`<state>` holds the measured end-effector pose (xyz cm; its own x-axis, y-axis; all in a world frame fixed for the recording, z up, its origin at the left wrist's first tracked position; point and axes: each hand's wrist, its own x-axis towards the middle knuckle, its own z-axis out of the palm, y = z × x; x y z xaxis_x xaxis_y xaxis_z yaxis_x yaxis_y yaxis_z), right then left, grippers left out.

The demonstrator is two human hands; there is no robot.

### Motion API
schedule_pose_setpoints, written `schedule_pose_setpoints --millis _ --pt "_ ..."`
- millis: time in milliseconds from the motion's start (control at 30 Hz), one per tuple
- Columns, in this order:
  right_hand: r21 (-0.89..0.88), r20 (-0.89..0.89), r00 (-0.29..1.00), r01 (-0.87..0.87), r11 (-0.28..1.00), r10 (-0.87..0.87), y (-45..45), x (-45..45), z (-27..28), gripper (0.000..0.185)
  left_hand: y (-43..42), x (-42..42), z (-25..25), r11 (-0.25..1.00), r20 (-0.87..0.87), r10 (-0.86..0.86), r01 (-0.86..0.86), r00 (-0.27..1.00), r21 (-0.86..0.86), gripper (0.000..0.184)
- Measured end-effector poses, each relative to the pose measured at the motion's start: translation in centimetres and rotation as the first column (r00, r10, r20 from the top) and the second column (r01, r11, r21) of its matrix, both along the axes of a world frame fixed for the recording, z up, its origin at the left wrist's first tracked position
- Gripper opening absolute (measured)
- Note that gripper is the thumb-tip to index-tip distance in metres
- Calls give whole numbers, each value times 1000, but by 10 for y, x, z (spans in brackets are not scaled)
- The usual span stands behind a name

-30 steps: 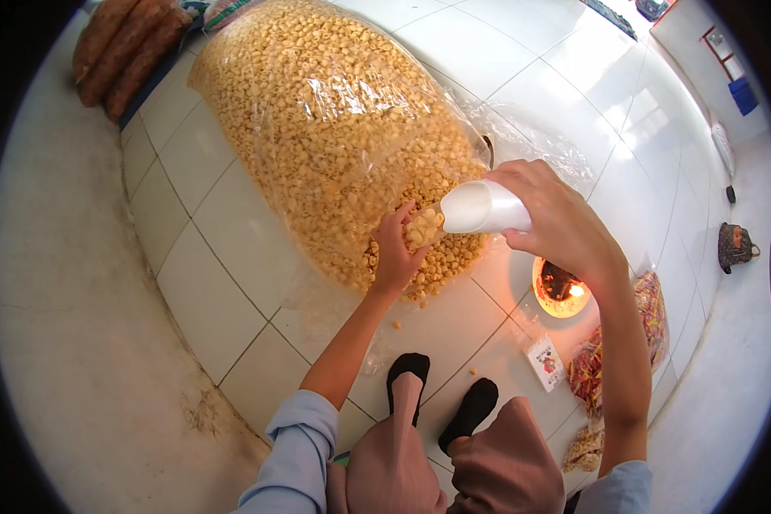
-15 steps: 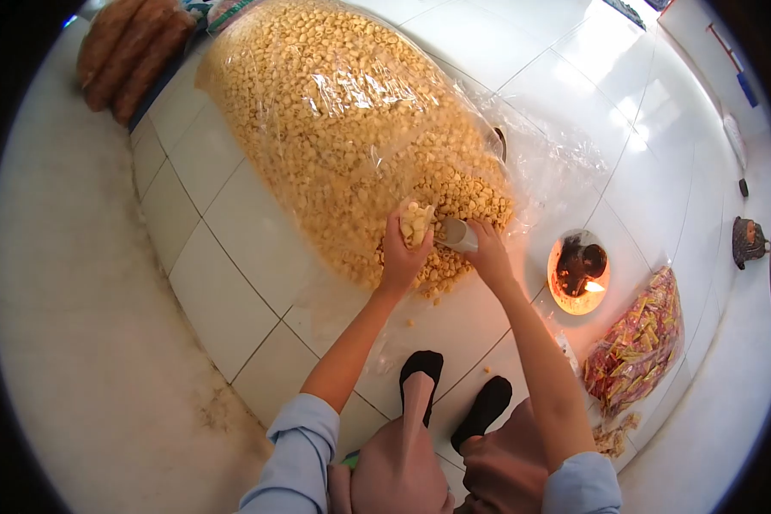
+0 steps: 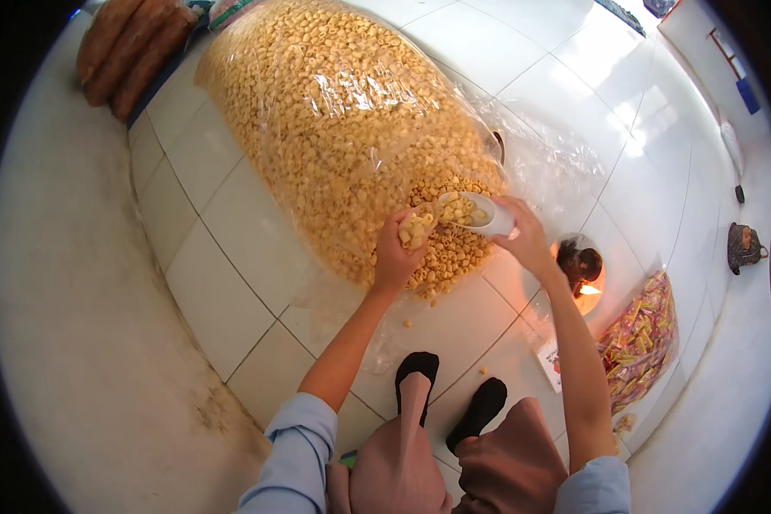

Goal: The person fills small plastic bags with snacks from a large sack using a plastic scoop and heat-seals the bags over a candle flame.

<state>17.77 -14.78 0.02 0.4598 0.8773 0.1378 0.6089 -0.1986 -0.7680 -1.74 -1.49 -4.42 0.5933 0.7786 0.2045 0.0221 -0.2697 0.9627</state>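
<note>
A huge clear plastic bag [image 3: 265, 128] full of small yellow puffed snacks lies on the tiled floor, its mouth toward me. Loose snacks [image 3: 454, 257] spill at the opening. My left hand [image 3: 396, 257] is closed around a small clear plastic bag [image 3: 417, 228] that is partly filled with snacks. In my right hand [image 3: 527, 233] is a white scoop [image 3: 491, 217], tilted toward the small bag and carrying several snacks. The scoop's tip is right beside the small bag's mouth; whether they touch I cannot tell.
On the right a lit flame [image 3: 589, 289] burns beside a dark pot [image 3: 581, 261] on a plate, close to my right forearm. Beyond it lies a bag of red and yellow packets [image 3: 642, 343]. Long brown filled bags [image 3: 133, 51] stand at the upper left, near the wall.
My right hand has lifted the scoop out of the loose snacks, up and to the right, now loaded and tipped toward the small bag. My left hand has shifted only slightly.
</note>
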Motion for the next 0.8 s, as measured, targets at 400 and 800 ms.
schedule_pose_setpoints --millis 400,800 --pt "-197 58 981 -168 966 183 10 -7 160 55 -2 14 2 975 -107 68 -43 992 217 48" --pt "-208 51 991 -113 972 126 8 -5 150 53 1 9 12 966 -188 62 -12 980 258 58"
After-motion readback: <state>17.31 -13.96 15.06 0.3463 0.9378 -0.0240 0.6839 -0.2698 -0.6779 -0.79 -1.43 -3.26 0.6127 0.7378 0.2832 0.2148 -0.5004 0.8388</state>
